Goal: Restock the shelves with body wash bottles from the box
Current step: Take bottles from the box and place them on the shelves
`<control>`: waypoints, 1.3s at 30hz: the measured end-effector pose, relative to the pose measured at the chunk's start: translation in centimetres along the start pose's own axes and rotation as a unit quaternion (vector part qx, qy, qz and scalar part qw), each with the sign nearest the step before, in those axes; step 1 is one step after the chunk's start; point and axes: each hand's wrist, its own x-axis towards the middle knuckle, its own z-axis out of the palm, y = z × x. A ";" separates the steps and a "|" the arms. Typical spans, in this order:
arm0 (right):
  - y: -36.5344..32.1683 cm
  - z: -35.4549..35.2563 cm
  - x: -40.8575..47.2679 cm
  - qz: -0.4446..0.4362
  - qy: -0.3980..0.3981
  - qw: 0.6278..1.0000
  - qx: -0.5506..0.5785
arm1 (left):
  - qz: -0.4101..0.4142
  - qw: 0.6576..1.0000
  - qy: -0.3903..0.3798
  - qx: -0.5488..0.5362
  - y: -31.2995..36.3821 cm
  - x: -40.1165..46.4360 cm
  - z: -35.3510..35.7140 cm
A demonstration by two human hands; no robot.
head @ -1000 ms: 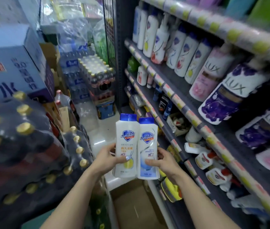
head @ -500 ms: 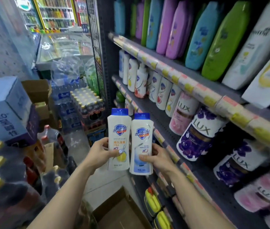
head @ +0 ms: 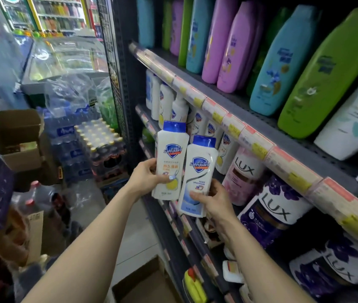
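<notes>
Two white Safeguard body wash bottles with blue caps are held upright in front of the middle shelf. My left hand (head: 146, 174) grips the one with the yellow lemon label (head: 170, 158). My right hand (head: 214, 199) grips the blue-label bottle (head: 197, 173) from below, slightly lower and to the right. Behind them a row of matching Safeguard bottles (head: 167, 101) stands on the middle shelf (head: 235, 125). A brown cardboard box (head: 149, 285) lies open on the floor beneath my arms.
Pink and purple LUX bottles (head: 270, 213) fill the middle shelf to the right. Tall coloured bottles (head: 232, 40) line the top shelf. Shrink-wrapped drink packs (head: 99, 138), an open carton (head: 16, 136) and stacked goods crowd the aisle on the left.
Both hands have raised the two bottles and brought them closer to the middle shelf's Safeguard row. The view has tilted upward, and the bottles have drifted slightly apart in height.
</notes>
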 end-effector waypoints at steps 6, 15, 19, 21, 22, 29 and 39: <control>0.5 1.1 3.0 -0.014 0.092 0.996 -0.004 | 0.019 0.998 -0.057 0.008 -0.4 6.9 0.2; 1.0 2.3 7.1 -0.045 0.242 0.969 -0.004 | 0.042 0.989 -0.137 0.042 -0.6 17.2 0.8; 1.0 2.5 8.6 -0.046 0.273 0.961 0.001 | 0.053 0.984 -0.168 0.036 -0.8 19.7 1.5; 1.0 2.6 9.1 -0.050 0.280 0.959 -0.008 | 0.063 0.982 -0.178 0.030 -0.7 20.4 1.7; 1.1 2.6 9.4 -0.051 0.286 0.957 -0.008 | 0.066 0.981 -0.181 0.028 -0.7 20.7 1.8; 1.5 2.7 10.4 -0.057 0.319 0.946 0.008 | 0.065 0.976 -0.201 0.050 -0.2 23.1 2.0; 2.0 2.8 11.5 -0.076 0.356 0.931 -0.006 | 0.111 0.971 -0.199 0.067 -0.5 25.4 2.2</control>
